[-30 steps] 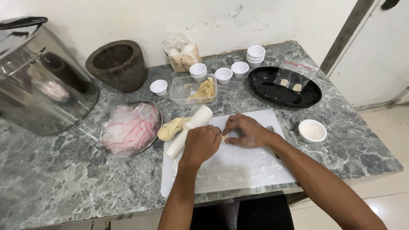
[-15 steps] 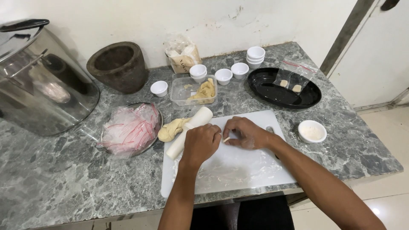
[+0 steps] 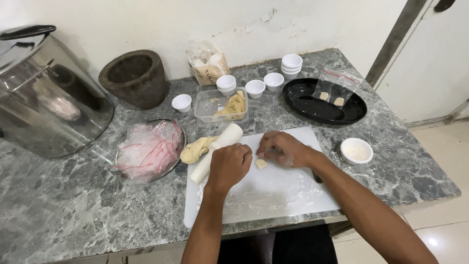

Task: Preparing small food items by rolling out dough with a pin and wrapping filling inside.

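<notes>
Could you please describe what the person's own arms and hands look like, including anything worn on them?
Both forearms are bare, with no sleeves, gloves, watch or rings in view. The left hand and right hand look lightly dusted with white flour around the fingers.

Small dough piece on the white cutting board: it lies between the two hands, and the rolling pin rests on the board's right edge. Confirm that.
One detail is wrong. In the head view the small dough piece does lie on the white cutting board between the left hand and the right hand, but the rolling pin rests on the board's left edge, not the right.
</notes>
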